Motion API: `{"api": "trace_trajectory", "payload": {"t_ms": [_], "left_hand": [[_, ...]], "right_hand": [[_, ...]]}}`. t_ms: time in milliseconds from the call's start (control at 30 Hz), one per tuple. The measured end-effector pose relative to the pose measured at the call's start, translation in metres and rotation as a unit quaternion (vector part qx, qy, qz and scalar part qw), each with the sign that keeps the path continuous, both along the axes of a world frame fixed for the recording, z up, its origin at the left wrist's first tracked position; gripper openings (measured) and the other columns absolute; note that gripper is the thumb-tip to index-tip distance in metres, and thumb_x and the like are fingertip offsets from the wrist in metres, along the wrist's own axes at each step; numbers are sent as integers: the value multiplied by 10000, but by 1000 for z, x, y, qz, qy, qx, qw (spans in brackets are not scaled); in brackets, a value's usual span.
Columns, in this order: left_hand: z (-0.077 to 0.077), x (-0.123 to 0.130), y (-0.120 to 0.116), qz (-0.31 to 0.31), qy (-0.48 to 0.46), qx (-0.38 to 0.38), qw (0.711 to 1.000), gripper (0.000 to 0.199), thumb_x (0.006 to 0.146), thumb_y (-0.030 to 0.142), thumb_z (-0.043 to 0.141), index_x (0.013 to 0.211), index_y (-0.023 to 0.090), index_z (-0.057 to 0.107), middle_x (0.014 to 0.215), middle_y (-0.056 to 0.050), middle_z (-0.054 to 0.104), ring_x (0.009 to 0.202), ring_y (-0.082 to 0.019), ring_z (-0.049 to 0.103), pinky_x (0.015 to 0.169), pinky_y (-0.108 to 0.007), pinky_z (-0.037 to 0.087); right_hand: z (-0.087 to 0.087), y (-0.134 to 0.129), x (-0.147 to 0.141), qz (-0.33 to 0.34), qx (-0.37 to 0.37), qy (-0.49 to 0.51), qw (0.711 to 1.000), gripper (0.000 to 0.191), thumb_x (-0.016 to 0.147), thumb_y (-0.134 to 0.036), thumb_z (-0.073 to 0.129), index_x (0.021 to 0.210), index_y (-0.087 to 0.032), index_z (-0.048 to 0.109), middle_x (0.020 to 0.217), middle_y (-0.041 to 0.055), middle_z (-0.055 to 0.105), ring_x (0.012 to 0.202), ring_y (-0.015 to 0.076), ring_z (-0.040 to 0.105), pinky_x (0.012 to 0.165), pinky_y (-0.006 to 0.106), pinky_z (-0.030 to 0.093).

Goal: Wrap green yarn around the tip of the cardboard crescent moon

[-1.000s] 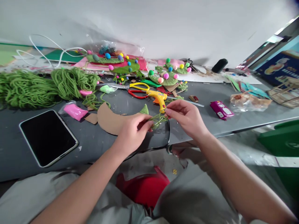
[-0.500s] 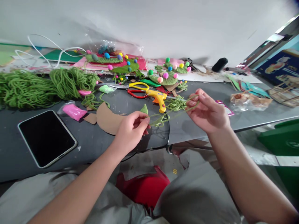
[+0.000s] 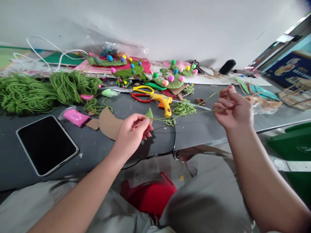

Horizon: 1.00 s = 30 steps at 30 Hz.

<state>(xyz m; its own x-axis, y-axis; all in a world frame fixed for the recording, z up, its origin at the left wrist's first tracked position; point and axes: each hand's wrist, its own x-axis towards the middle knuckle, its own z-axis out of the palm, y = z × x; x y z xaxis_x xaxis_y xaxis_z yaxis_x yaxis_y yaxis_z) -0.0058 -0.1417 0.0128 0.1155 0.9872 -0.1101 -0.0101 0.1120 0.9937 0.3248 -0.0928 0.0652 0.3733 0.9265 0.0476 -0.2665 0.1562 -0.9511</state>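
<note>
My left hand (image 3: 133,132) is closed in a pinch on a brown cardboard crescent (image 3: 109,124), partly covering it. Green yarn is wound around the crescent's tip (image 3: 149,114), which pokes out above my fingers. A strand of green yarn (image 3: 184,115) stretches from there to my right hand (image 3: 234,108), raised at the right with its fingers curled on the strand. Under the strand lies a small loose heap of green yarn (image 3: 184,107). Just behind it is a yellow glue gun (image 3: 163,103) with a clear glue stick out of its back.
Scissors (image 3: 143,94) with red and yellow handles lie by the glue gun. Thick green yarn bundles (image 3: 26,92), a tablet (image 3: 47,145) and a pink packet (image 3: 75,117) are at left. Pom-pom-covered green pieces (image 3: 171,82) line the back. A black cable (image 3: 174,136) hangs over the front edge.
My right hand has moved right and slightly up, drawing the yarn strand longer and straighter. The left hand has stayed almost in place at the crescent.
</note>
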Motion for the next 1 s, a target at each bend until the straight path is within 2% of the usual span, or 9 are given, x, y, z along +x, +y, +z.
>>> {"api": "trace_trajectory", "payload": {"t_ms": [67, 133, 167, 267, 367, 500, 667, 833, 1000], "left_hand": [[3, 0, -2, -15, 9, -12, 1000, 251, 933, 424, 621, 835, 193, 595, 731, -23, 688, 537, -141, 592, 486, -259, 422], [5, -2, -6, -19, 122, 34, 992, 323, 942, 422, 557, 703, 204, 538, 615, -9, 607, 485, -134, 514, 479, -273, 348], [6, -3, -8, -11, 215, 79, 973, 366, 931, 410, 543, 633, 207, 484, 557, -4, 544, 477, -133, 467, 488, -284, 305], [5, -5, -13, 6, 465, 183, 866, 411, 865, 350, 540, 530, 203, 353, 478, -6, 390, 479, -138, 339, 517, -317, 199], [2, -6, -13, -20, 553, 179, 813, 371, 844, 335, 512, 516, 206, 396, 470, -21, 415, 457, -148, 312, 517, -318, 166], [1, -6, -10, -37, 574, 174, 800, 326, 834, 347, 530, 544, 216, 460, 504, -39, 515, 462, -178, 405, 510, -311, 185], [1, -8, -11, -58, 596, 174, 782, 291, 823, 344, 547, 561, 223, 507, 521, -52, 554, 463, -205, 456, 502, -311, 193], [1, -5, -15, -79, 601, 198, 770, 255, 810, 339, 576, 584, 224, 553, 527, -52, 567, 479, -213, 507, 508, -311, 187], [7, -9, -13, -38, 579, 189, 792, 280, 834, 360, 561, 597, 221, 510, 545, -28, 563, 502, -190, 469, 513, -314, 190]], "right_hand": [[-3, -1, -4, 14, 0, 8, 1000, 349, 662, -171, 756, 924, -255, 541, 816, -27, 479, 579, 83, 265, 594, 339, 204], [-1, -2, -9, 27, 7, -3, 1000, 364, 641, -190, 757, 928, -260, 546, 811, -24, 475, 603, 93, 307, 610, 342, 224], [0, -3, -11, 33, 12, -24, 999, 335, 654, -206, 743, 919, -264, 548, 807, -25, 479, 588, 91, 272, 609, 346, 220], [7, -3, -9, 28, 34, -75, 996, 165, 751, -193, 660, 876, -267, 581, 822, -30, 529, 546, 82, 73, 580, 356, 183], [10, -2, 2, 6, 77, 33, 996, 162, 787, -77, 611, 829, -231, 637, 862, -20, 596, 505, 45, 72, 522, 325, 211], [13, -1, 16, 6, 146, 267, 953, 230, 765, 5, 563, 830, -191, 663, 839, 12, 642, 434, -10, 282, 448, 227, 341], [24, -5, 33, -50, 157, 378, 911, 224, 874, -80, 523, 950, -191, 703, 906, 96, 685, 481, 79, 483, 430, 239, 448], [19, -2, 34, -101, 147, 222, 959, 254, 863, -92, 468, 867, -113, 721, 873, 91, 668, 611, 99, 611, 511, 208, 494], [8, 6, 9, -32, 89, 30, 995, 166, 741, -35, 620, 816, -132, 732, 886, 75, 659, 656, 104, 600, 533, 227, 455]]}}
